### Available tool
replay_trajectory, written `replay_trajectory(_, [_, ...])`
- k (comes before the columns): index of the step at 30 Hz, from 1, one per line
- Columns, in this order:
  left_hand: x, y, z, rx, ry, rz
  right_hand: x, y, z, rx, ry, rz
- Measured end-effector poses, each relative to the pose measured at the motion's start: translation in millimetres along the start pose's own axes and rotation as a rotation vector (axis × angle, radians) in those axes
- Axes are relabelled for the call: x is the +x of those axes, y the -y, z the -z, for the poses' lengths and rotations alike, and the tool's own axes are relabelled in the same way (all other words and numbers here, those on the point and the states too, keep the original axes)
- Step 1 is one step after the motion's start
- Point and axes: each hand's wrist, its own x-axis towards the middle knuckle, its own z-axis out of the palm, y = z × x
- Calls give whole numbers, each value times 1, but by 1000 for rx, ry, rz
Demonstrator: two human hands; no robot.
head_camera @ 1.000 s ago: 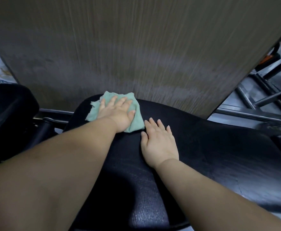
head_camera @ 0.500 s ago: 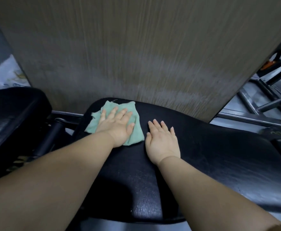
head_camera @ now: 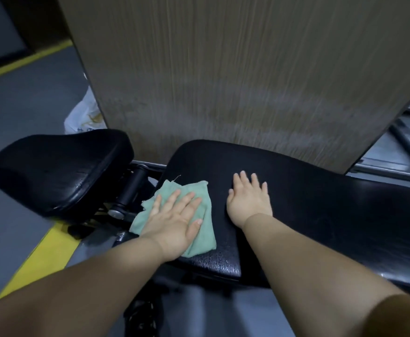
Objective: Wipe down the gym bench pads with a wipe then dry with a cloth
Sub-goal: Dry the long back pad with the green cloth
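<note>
The left hand (head_camera: 175, 222) lay flat, fingers straight and spread, pressing one green cloth (head_camera: 209, 227) onto the near left corner of the long black bench pad (head_camera: 308, 203). The right hand (head_camera: 249, 200) rested palm-down with fingers extended on the same pad, just beside the cloth, grasping nothing. A second, shorter black pad (head_camera: 60, 166) sat to the left, with a black hinge cylinder (head_camera: 132, 188) between the two pads. One wood-grain panel (head_camera: 223, 81) stood behind. Two yellow floor stripes (head_camera: 43, 249) and one white plastic bag (head_camera: 82, 113) were visible at left.
</note>
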Motion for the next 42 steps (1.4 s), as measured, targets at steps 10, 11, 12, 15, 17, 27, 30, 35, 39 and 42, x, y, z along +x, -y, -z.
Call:
replay_trajectory(10, [20,4,4,11,-42,-8,-12,5,-7,-38,-31,140])
replay_trajectory(11, [29,5,6,11,-47,0,-12,5,-7,-33,-30,154])
replay_trajectory(12, [39,6,7,10,-53,9,-13,5,-6,-23,-27,175])
replay_trajectory(15, [70,8,14,2,-54,27,-12,5,-4,6,-25,239])
replay_trajectory(17, [91,10,19,10,-47,21,-12,5,-6,9,-29,248])
replay_trajectory(27, [175,29,41,-1,-67,39,-10,5,-8,29,-50,229])
replay_trajectory(30, [189,32,44,-42,-78,44,-8,5,-10,46,-61,225])
replay_trajectory(35, [194,31,47,-113,-102,110,-7,4,-12,25,-67,232])
replay_trajectory(39, [181,34,45,-150,-96,125,-6,5,-9,22,-43,214])
replay_trajectory(42, [163,42,38,-169,-84,114,-6,5,-8,11,-36,206])
